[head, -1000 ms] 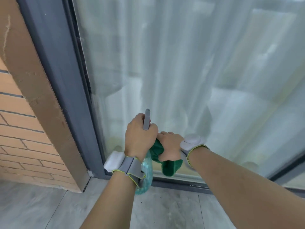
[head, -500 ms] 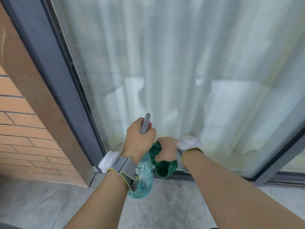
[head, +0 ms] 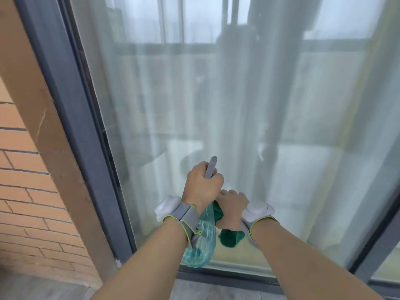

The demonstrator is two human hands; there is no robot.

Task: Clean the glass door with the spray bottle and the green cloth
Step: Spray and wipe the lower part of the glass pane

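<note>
No legible text, labels, brand marks, numbers or signs anywhere in view. Spray bottle point(head: 200, 239): clear teal body, no label visible. Wrist bands point(head: 181, 213): plain grey with white pods, no markings readable. Green cloth point(head: 230, 236): no tag seen. Glass door point(head: 238, 105), grey frame point(head: 71, 118), brick wall point(head: 26, 202): no stickers, no lettering.

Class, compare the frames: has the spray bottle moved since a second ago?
Yes, slightly upward: the spray bottle in the left hand now ends above the bottom rail, which it overlapped before.
</note>
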